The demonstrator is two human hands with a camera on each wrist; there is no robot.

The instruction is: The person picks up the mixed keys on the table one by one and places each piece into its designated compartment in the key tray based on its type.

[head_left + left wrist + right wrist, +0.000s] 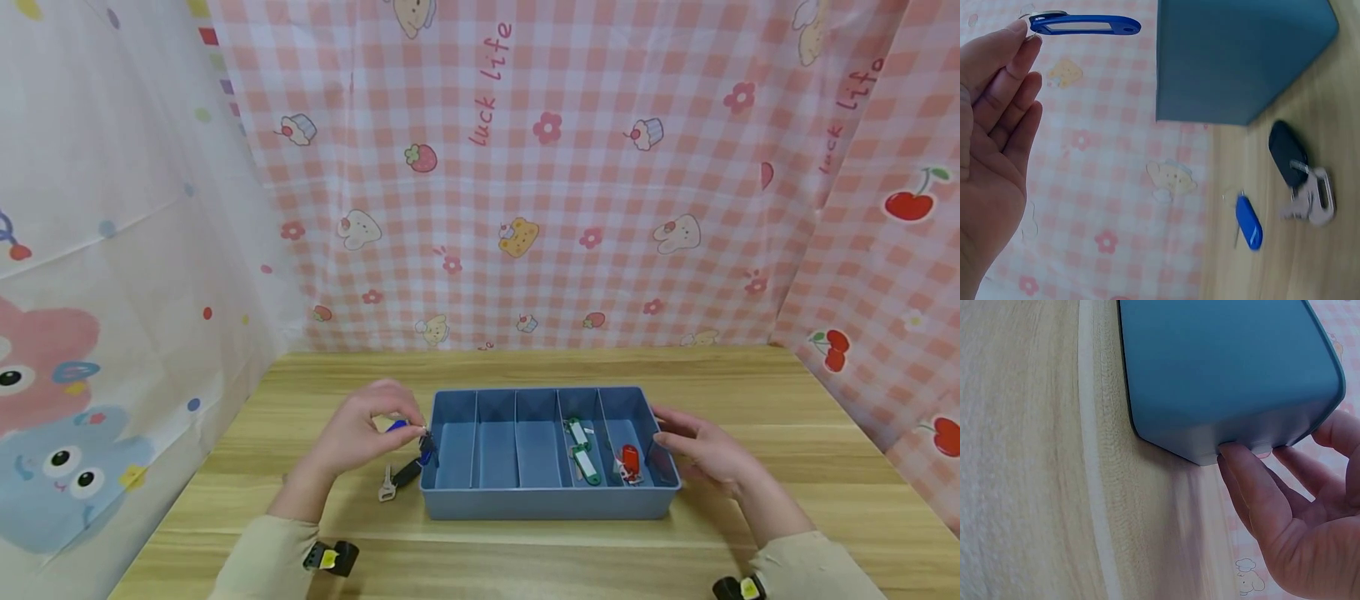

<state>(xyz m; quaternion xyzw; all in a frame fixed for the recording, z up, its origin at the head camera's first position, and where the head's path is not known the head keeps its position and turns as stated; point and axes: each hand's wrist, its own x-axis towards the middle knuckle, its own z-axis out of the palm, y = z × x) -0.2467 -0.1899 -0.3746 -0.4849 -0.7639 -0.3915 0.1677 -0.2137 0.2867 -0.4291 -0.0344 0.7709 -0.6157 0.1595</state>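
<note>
My left hand (378,425) pinches the ring of a blue key tag (1088,25) between thumb and fingertips. The tag has a clear label window and hangs at the left rim of a blue-grey divided box (551,504). At the box's right end, my right hand (701,450) holds the end wall, thumb at the rim and fingertips against the outside (1254,481). Two green key tags (585,465) lie in the compartment second from the right. In the rightmost one is a red key tag (630,458) with keys.
Left of the box, a black key tag (1287,150) with a silver key (387,486) lies on the wooden table (525,558). Another blue key tag (1249,222) lies close by, partly behind my left hand in the head view. A checked cloth (465,192) hangs behind the table.
</note>
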